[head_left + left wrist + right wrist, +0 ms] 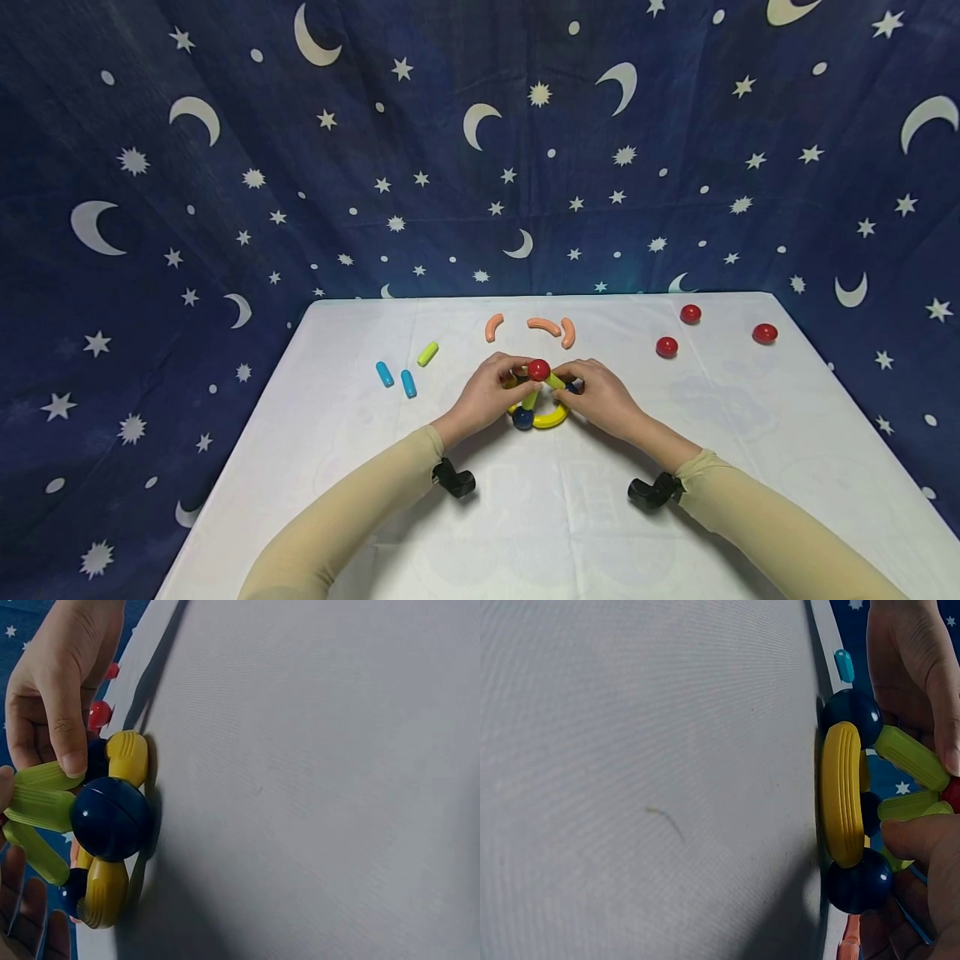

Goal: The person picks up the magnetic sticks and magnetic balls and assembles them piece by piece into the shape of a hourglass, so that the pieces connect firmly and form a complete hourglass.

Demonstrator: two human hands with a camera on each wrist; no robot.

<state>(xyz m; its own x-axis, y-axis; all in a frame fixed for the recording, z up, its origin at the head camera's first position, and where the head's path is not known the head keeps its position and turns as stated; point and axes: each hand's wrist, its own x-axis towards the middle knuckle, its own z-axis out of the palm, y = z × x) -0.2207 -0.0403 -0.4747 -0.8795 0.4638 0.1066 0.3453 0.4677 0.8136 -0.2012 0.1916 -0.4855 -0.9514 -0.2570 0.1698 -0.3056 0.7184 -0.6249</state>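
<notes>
Between both hands stands a toy structure of sticks and balls. Curved yellow sticks [841,795] and dark blue balls [112,818] make a ring at its base. Several green sticks [41,807] rise from the blue balls and meet at a red ball [538,370] on top. My left hand [491,393] pinches a green stick close under the red ball. From the other side, my right hand [602,402] pinches another green stick, its thumb [73,754] lying near a blue ball. The far side of the ring is partly hidden by the fingers.
On the white-covered table [570,517], two blue sticks [385,374] and a light green stick [427,354] lie left. Orange curved sticks [543,327] lie behind the structure. Three red balls [667,347] sit at the back right. A starry blue cloth [420,167] hangs behind.
</notes>
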